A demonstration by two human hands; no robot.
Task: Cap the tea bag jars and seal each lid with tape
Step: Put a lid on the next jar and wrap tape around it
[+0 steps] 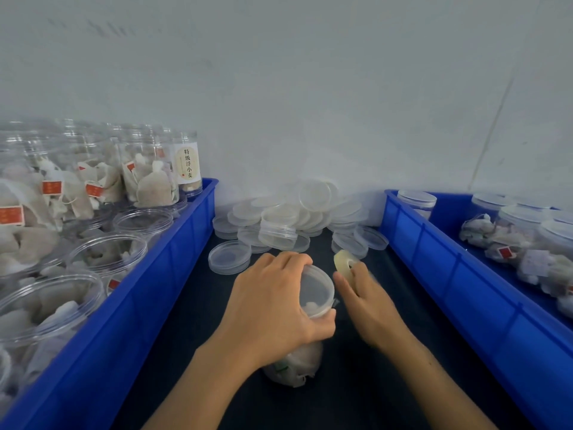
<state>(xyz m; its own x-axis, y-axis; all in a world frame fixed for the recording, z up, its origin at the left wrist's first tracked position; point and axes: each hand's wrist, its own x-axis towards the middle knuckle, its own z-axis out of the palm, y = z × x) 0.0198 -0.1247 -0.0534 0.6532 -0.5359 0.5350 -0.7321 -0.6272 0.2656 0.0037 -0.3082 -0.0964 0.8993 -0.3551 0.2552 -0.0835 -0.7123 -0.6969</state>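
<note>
A clear jar of tea bags stands on the dark table in front of me, with a clear lid on top. My left hand grips the jar around the lid, fingers over the far rim and thumb at the near side. Just right of the lid, my right hand holds a roll of clear tape, its fingers through the core. The roll stands on edge, tilted toward the lid. Whether tape touches the lid I cannot tell.
A blue bin on the left holds several open, tea-filled jars. A blue bin on the right holds capped jars. A heap of loose clear lids lies at the back against the white wall.
</note>
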